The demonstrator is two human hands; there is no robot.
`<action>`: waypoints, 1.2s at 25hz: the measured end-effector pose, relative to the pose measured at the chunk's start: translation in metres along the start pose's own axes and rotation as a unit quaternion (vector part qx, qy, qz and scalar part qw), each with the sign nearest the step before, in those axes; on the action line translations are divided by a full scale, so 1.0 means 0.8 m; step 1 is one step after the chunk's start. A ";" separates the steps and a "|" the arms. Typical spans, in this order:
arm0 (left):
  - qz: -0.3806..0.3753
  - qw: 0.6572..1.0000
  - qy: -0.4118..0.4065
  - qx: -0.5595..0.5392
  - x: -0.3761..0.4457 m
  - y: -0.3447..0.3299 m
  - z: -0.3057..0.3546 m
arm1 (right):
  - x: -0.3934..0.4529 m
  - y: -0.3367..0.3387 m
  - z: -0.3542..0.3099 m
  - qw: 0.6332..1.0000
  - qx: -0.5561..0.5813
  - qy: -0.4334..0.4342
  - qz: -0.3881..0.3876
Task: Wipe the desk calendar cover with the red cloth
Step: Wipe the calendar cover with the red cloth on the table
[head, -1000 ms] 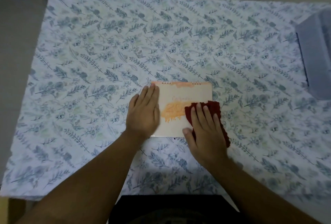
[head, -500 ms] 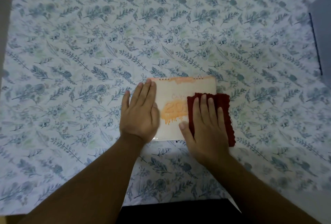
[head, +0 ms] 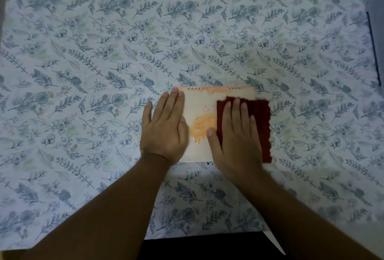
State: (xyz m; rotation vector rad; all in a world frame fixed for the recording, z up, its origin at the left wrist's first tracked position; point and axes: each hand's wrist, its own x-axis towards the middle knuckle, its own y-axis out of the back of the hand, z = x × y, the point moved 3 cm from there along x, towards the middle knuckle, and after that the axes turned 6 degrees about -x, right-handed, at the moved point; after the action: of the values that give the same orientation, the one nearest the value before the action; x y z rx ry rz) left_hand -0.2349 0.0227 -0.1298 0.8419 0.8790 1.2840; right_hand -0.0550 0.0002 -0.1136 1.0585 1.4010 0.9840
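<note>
The desk calendar (head: 202, 101) lies flat on the table, white cover up with orange print and wire rings along its far edge. My left hand (head: 165, 127) rests flat on the calendar's left side, fingers together, pinning it down. My right hand (head: 235, 135) presses flat on the dark red cloth (head: 259, 126), which covers the calendar's right part and hangs past its right edge. The cover's lower right corner is hidden under cloth and hand.
A white tablecloth (head: 104, 52) with blue leaf print covers the whole table. A grey object (head: 377, 37) with a dark edge sits at the far right. The table's near edge (head: 207, 237) runs just in front of my body.
My right hand has slid the red cloth away from me, up the calendar's right side toward the rings. The left hand stays put. The camera has tilted down and closer.
</note>
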 end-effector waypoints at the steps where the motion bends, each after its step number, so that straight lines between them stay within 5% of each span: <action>1: 0.001 1.000 -0.001 0.001 0.000 0.000 0.000 | -0.016 -0.003 0.000 1.000 -0.002 0.006 -0.011; 10: 0.003 1.000 -0.003 0.007 0.000 0.000 0.000 | 0.056 0.001 -0.003 0.998 -0.009 0.009 0.057; 15: -0.010 1.000 -0.001 0.013 0.000 0.000 0.000 | -0.022 -0.018 -0.004 0.998 -0.016 0.048 0.032; 21: -0.010 1.000 -0.001 0.015 0.000 -0.001 0.000 | 0.047 -0.001 -0.015 0.998 -0.004 0.027 0.050; 26: -0.009 1.000 0.000 0.015 0.001 -0.001 -0.001 | -0.041 -0.023 -0.015 0.998 -0.034 0.053 0.021; 30: -0.002 1.000 -0.005 0.018 -0.001 -0.002 -0.002 | 0.027 -0.009 -0.027 0.999 -0.014 0.037 0.026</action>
State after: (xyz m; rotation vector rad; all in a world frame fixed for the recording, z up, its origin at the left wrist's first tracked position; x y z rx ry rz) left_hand -0.2359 0.0217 -0.1323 0.8736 0.8988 1.2625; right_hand -0.0779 0.0186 -0.1241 1.0517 1.4219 1.0884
